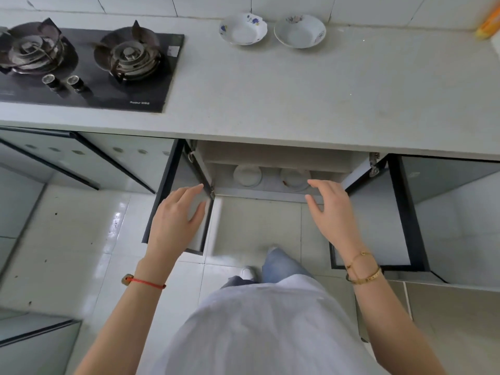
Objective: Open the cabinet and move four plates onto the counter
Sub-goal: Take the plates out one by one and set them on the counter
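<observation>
1. Already two plates [242, 29] with blue flowers sit side by side at the back of the counter [297, 98], just beside each other
2. Two more pale dishes [247, 175] rest on the shelf inside the open cabinet [270, 155], under the counter edge
3. Both cabinet doors [378, 220] stand swung wide
4. Her left hand [176, 220] hovers in front of the left door, fingers spread, holding nothing
5. Her right hand [331, 212] hangs near the right-hand dish, fingers loose and empty
6. A two-burner gas hob [81, 66] lies to the left on the counter
</observation>
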Demonstrator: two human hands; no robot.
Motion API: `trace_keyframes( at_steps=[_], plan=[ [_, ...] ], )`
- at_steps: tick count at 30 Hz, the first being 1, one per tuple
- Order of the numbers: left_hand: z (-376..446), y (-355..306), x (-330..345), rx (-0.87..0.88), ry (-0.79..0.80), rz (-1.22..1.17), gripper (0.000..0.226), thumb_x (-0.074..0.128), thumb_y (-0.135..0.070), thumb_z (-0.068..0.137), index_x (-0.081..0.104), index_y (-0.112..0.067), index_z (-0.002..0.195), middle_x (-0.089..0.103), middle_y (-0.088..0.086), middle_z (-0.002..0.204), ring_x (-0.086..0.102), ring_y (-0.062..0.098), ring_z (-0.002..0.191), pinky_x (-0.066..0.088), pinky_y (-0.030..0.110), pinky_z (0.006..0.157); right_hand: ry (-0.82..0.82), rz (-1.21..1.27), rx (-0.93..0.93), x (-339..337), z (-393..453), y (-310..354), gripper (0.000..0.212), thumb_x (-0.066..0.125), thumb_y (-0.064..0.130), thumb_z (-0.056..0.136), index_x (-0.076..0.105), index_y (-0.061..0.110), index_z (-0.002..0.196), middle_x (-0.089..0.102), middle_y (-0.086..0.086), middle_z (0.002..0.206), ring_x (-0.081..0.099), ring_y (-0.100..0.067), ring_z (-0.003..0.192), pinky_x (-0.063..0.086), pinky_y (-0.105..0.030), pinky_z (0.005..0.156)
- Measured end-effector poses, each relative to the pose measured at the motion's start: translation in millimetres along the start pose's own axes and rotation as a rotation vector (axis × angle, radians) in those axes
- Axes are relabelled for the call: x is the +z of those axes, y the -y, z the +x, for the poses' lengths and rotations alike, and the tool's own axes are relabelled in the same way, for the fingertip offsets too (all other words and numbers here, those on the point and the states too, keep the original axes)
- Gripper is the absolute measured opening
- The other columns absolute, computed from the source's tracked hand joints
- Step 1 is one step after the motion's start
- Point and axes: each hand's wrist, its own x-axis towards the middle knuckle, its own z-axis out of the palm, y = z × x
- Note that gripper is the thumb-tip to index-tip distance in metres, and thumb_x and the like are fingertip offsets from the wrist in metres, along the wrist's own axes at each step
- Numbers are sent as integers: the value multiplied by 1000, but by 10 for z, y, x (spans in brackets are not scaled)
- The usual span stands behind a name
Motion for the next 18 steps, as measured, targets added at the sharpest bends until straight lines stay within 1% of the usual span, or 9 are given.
trace_keyframes(
  at_steps=[3, 8, 14, 18],
  plan=[
    [-198, 9, -1, -9, -6, 1, 33, 61, -15, 91, 61, -10, 124, 68, 6, 112, 65, 24, 99, 53, 34, 83, 12, -14, -9, 21, -164, 0, 32, 55, 21, 95, 58, 12, 125, 61, -4, 122, 51, -22, 119, 41, -37, 104],
    [-436, -89, 42, -46, -28, 4, 33, 61, -17, 92, 61, -10, 124, 68, 4, 112, 63, 21, 100, 49, 27, 85, 36, -16, -14, -4, -312, -56, 33, 55, 21, 95, 57, 12, 127, 61, -5, 123, 51, -22, 120, 41, -39, 104],
    [-608, -256, 130, -74, -38, 9, 33, 61, -17, 92, 61, -11, 124, 68, 4, 113, 64, 22, 102, 52, 34, 86, 80, -25, -18, -79, -435, -245, 33, 54, 21, 95, 57, 12, 127, 60, -4, 123, 50, -21, 119, 41, -36, 105],
    [-650, -281, 244, -97, -41, 14, 32, 60, -18, 92, 62, -10, 123, 68, 5, 113, 64, 23, 103, 54, 38, 86, 120, -30, -15, -74, -455, -384, 32, 54, 21, 95, 57, 11, 126, 61, -5, 123, 51, -22, 118, 41, -38, 104]
  ],
)
